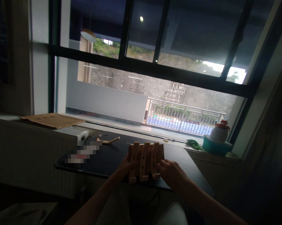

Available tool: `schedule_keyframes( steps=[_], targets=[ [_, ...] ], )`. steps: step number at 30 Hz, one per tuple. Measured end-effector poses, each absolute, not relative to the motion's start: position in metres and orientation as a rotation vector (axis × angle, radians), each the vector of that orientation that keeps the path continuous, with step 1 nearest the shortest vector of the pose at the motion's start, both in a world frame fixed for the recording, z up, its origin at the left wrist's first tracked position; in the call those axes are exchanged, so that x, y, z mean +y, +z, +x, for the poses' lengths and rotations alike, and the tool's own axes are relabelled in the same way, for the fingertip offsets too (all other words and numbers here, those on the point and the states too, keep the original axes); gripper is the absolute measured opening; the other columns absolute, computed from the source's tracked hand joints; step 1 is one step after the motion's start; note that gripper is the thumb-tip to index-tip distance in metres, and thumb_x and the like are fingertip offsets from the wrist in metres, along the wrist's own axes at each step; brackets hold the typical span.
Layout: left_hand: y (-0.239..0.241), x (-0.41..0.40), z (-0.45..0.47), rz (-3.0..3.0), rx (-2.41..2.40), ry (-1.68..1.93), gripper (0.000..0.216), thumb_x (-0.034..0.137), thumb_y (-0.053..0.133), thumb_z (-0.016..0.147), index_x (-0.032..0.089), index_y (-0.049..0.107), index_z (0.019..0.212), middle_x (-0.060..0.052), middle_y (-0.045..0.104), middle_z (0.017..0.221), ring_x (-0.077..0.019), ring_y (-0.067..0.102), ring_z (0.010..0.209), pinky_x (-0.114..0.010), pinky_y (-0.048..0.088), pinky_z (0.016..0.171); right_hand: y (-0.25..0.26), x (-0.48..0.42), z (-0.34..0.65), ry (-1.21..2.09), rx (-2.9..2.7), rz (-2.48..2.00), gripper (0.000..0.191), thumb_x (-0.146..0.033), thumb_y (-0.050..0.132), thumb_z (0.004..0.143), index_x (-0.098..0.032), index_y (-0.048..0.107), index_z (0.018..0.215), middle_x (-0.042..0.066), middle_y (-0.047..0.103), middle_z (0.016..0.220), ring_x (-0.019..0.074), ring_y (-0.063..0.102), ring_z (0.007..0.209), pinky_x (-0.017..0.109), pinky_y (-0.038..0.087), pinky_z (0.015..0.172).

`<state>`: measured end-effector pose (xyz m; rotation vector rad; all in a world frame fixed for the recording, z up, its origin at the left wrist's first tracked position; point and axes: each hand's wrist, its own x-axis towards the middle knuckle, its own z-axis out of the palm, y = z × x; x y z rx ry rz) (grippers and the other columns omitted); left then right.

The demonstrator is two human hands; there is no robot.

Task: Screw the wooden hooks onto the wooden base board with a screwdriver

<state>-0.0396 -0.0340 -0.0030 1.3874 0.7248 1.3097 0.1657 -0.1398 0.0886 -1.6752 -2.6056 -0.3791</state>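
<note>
A wooden assembly (144, 161) with three upright curved slats, dotted with dark holes and hooked at their lower ends, is held at the table's near edge. My left hand (125, 165) grips its left side, thumb across the left slat. At the right slat, my right hand (170, 170) has its fingers curled together against the wood. Whatever may be between those fingers is hidden. Loose curved wooden pieces (110, 141) lie on the dark table (115, 156) to the far left.
A pixelated patch (82, 153) covers something on the table's left. A brown paper envelope (54, 120) lies on the sill above a white radiator (37, 153). At the sill's right are a green cloth (193, 144), a teal box (214, 146) and a white jug (219, 132).
</note>
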Motion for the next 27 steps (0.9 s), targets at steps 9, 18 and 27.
schedule_keyframes(
  steps=[9,18,27],
  targets=[
    [0.001,-0.038,-0.041,1.4,0.696,1.279,0.054,0.031,0.073,0.061,0.014,0.056,0.109,-0.01,0.067,0.102,-0.0319,0.061,0.097,-0.038,0.052,0.077,0.074,-0.137,0.167,-0.336,-2.366,-1.837,0.019,-0.017,0.045,0.086,-0.019,0.064,0.088,0.006,0.069,0.087,0.019,0.064,0.08,0.026,0.039,0.062],
    [-0.001,-0.035,-0.04,1.392,0.679,1.287,0.053,0.034,0.072,0.063,0.016,0.057,0.11,-0.008,0.068,0.102,-0.0313,0.062,0.096,-0.038,0.051,0.078,0.08,-0.139,0.165,-0.335,-2.281,-1.87,0.02,-0.026,0.047,0.086,-0.023,0.062,0.098,0.003,0.07,0.086,0.0196,0.065,0.08,0.025,0.037,0.059],
    [-0.005,-0.031,-0.04,1.383,0.663,1.266,0.053,0.033,0.073,0.063,0.014,0.057,0.11,-0.009,0.068,0.102,-0.031,0.062,0.096,-0.038,0.051,0.079,0.094,-0.14,0.155,-0.396,-2.64,-1.704,0.026,-0.001,0.048,0.079,-0.014,0.064,0.094,0.013,0.066,0.093,0.0224,0.062,0.083,0.03,0.04,0.065]
  ],
)
